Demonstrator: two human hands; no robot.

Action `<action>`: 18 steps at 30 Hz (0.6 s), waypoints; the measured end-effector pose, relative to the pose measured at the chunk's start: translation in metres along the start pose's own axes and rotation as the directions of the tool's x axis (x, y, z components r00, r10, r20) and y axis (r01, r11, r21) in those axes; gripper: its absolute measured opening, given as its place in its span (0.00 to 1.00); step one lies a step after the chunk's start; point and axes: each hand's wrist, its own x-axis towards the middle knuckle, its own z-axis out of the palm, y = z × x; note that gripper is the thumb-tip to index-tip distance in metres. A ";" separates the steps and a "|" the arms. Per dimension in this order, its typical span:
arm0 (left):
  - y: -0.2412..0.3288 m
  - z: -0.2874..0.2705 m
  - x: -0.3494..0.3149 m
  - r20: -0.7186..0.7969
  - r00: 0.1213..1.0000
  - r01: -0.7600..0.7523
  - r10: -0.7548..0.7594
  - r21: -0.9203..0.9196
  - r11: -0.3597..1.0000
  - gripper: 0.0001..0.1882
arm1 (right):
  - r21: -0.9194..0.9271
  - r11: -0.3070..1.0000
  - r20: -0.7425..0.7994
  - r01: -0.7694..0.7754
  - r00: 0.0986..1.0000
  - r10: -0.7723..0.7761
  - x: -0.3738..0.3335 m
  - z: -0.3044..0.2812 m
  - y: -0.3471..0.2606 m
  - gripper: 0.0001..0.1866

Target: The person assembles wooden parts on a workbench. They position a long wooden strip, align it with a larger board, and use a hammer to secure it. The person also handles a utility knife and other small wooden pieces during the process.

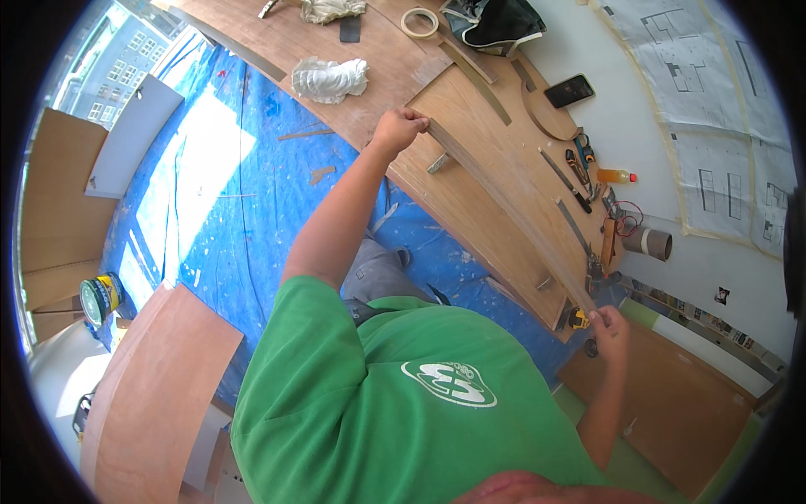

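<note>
A long, thin wooden strip (512,210) stretches slantwise over the plywood worktop (478,151), held by both my hands. My left hand (401,132) pinches its far end, near the worktop's left edge. At the near right end, my right hand (610,333) closes on the strip, just beyond the worktop's corner. Close to that hand is a yellow tape measure (578,317). A small block (438,162) lies beside the strip, not far from my left hand.
White cloth gloves (330,80), a masking tape roll (420,23), a black bag (491,27) and a phone (569,91) lie farther back. Along the wall side are a utility knife (577,166) and an orange drink bottle (617,175). Blue sheeting (277,176) covers the floor; curved panels (159,386) stand left.
</note>
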 end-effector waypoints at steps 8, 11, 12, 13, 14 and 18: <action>0.007 -0.001 -0.004 0.016 1.000 0.021 -0.022 0.032 0.999 0.12 | 0.007 1.000 -0.002 -0.013 1.000 0.013 0.002 0.001 0.003 0.09; 0.008 -0.002 -0.004 0.017 0.999 0.026 -0.027 0.011 1.000 0.12 | -0.013 1.000 0.002 -0.017 1.000 0.017 0.002 0.000 -0.001 0.09; 0.007 -0.001 -0.003 0.023 0.999 0.029 -0.029 -0.001 1.000 0.12 | -0.024 1.000 0.001 -0.014 1.000 0.014 0.002 0.000 -0.002 0.09; 0.006 -0.001 -0.002 0.029 0.999 0.031 -0.031 -0.013 0.999 0.12 | -0.035 0.999 0.001 -0.012 1.000 0.012 0.002 0.000 -0.003 0.09; 0.004 -0.001 -0.001 0.029 0.999 0.033 -0.033 -0.018 0.999 0.12 | -0.036 0.999 0.000 -0.013 1.000 0.013 0.002 0.000 -0.003 0.09; 0.002 0.001 0.001 0.027 0.999 0.032 -0.031 -0.055 0.998 0.12 | -0.038 0.999 -0.002 -0.015 1.000 0.015 0.003 0.000 -0.002 0.09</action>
